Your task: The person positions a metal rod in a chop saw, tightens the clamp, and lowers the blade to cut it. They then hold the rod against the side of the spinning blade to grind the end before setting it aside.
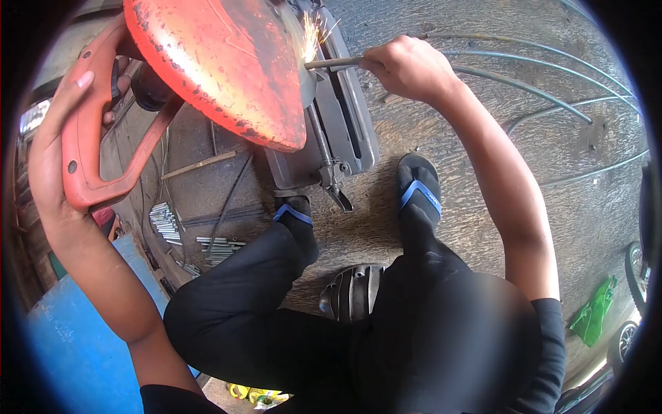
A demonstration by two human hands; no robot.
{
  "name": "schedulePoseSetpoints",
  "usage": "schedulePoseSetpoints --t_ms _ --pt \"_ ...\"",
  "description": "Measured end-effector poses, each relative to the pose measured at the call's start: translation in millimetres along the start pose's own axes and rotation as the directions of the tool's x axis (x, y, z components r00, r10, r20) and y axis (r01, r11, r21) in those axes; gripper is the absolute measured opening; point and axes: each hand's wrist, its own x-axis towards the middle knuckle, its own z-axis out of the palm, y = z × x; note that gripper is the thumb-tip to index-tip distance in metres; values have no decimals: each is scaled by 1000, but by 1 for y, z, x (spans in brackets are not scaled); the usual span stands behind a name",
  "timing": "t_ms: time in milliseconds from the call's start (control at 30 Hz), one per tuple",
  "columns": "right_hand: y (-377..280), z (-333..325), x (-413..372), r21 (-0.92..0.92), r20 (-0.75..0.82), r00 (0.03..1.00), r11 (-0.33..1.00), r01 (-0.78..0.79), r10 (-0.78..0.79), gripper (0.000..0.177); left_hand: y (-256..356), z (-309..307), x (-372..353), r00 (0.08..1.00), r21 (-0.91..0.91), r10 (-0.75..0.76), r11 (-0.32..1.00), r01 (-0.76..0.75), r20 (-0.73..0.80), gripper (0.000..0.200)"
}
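A red cut-off saw [227, 69] with worn paint fills the upper left of the head view. My left hand [54, 141] is closed around its red handle [77, 155], the thumb along the outside and fingertips showing inside the loop. Closed on a thin metal rod [339, 63] is my right hand [408, 67]. The rod's far end meets the edge of the grey cutting disc [307, 86], and bright sparks [314, 40] fly up there. Below the disc lie the saw's grey base [362, 127] and a threaded clamp screw [319, 134].
Several long bent rods [534, 81] spread over the floor at the right. Short cut rods [165, 222] lie in piles at the left, near a blue panel [86, 331]. My sandaled feet [419, 193] flank the base's near end. A green bag [594, 310] lies far right.
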Motion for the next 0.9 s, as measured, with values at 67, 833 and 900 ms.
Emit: schedulePoseSetpoints --t_ms 67,833,900 --pt "2 1 0 -4 -10 1000 1000 22 -22 19 5 10 -4 993 -50 -51 998 46 -103 41" --pt "23 2 -9 548 273 957 801 -241 101 37 -3 -21 10 985 42 -59 998 53 160 49" --pt "20 5 -12 563 275 956 790 -243 98 37 -2 -20 9 983 22 -55 998 52 173 49"
